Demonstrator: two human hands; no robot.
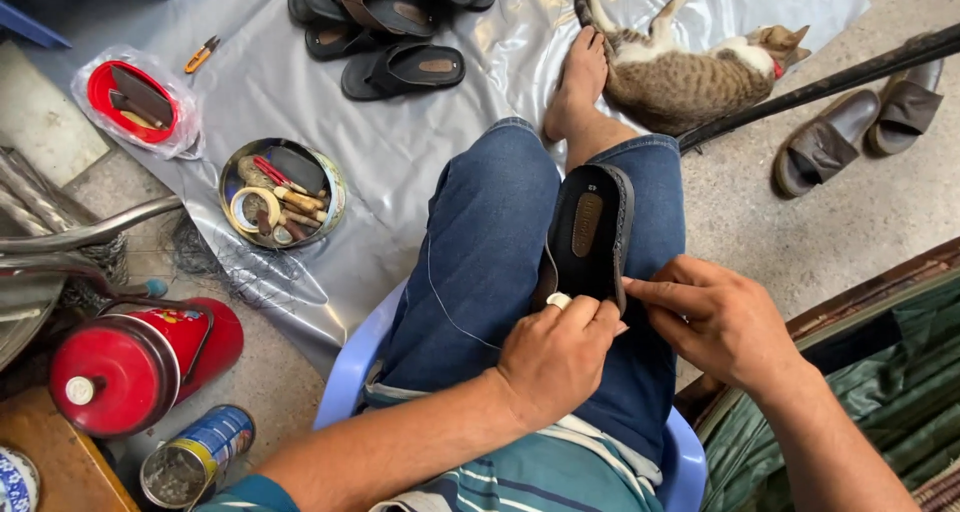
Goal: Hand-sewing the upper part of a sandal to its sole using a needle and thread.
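Observation:
A black sandal [590, 230] with a brown insole patch lies on my lap, heel toward me, on blue jeans. My left hand [556, 357] grips its heel end, a pale ring or thimble on one finger. My right hand [718, 317] pinches the sandal's right edge near the heel. A thin thread [445, 307] loops from the sandal across my left thigh. I sit on a light blue plastic chair [345, 372].
A round tin of tools [282, 194] and a red tray in a bag [135, 100] lie on a grey sheet. Black sandals [385, 22] are piled at the top. A tabby cat [690, 67] lies by my foot. Brown slippers [860, 127], a red flask [135, 362] and a can [195, 457] stand around.

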